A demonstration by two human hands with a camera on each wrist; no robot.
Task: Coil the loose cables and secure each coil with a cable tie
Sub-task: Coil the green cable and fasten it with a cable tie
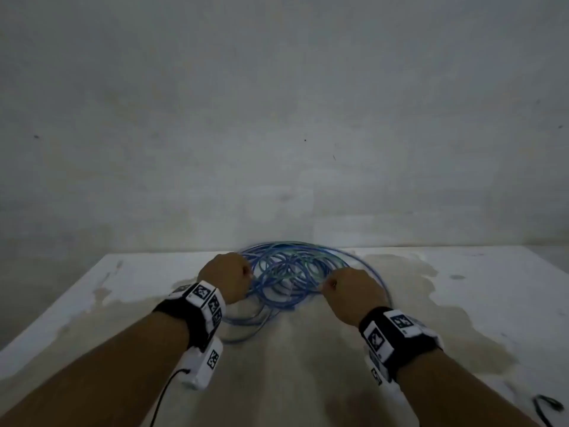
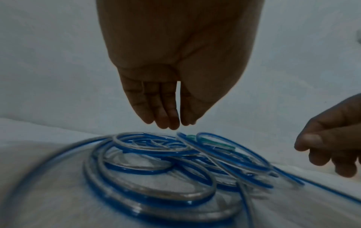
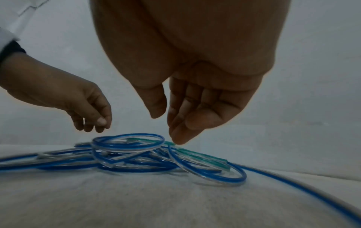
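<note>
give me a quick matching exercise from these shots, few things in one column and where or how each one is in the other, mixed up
Things:
1. left hand
2. right hand
3. blue cable pile
4. black cord

States:
A. loose overlapping loops in the middle of the table
B. at the table's near right corner
C. empty, above the pile's left side
D. empty, above the pile's right side

Pairs: 1-C, 2-D, 3-A, 4-B

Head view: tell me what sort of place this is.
Probably a bare utility or work room, though little shows. A stained, off-white tabletop stands against a plain, scuffed grey wall, bearing only a loose tangle of blue cables with both hands poised over it, and a small black object at its near right edge.
</note>
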